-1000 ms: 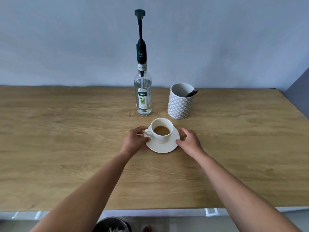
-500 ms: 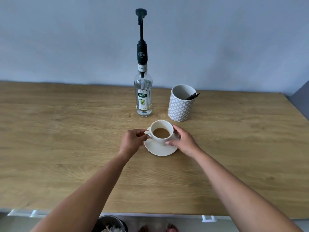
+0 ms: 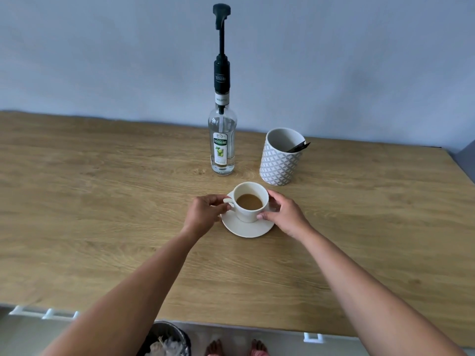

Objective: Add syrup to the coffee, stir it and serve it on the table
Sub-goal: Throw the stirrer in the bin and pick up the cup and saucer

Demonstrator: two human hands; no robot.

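Note:
A white cup (image 3: 250, 201) with light brown coffee sits on a white saucer (image 3: 245, 227) in the middle of the wooden table (image 3: 102, 201). My left hand (image 3: 205, 214) pinches the cup's handle on its left side. My right hand (image 3: 285, 214) wraps the cup's right wall, thumb on the front. Behind the cup stands a clear syrup bottle (image 3: 222, 147) with a tall black pump (image 3: 221, 47). A patterned grey-and-white holder (image 3: 280, 160) at the bottle's right holds a dark utensil (image 3: 299, 147).
A blue-grey wall rises behind the table. Below the table's near edge are a dark bin (image 3: 164, 340) with crumpled waste and my bare feet (image 3: 236, 346). A grey surface borders the table at the far right.
My right hand moved from the saucer's edge onto the cup's right side. My left hand closed on the handle. The view shifted closer and lower.

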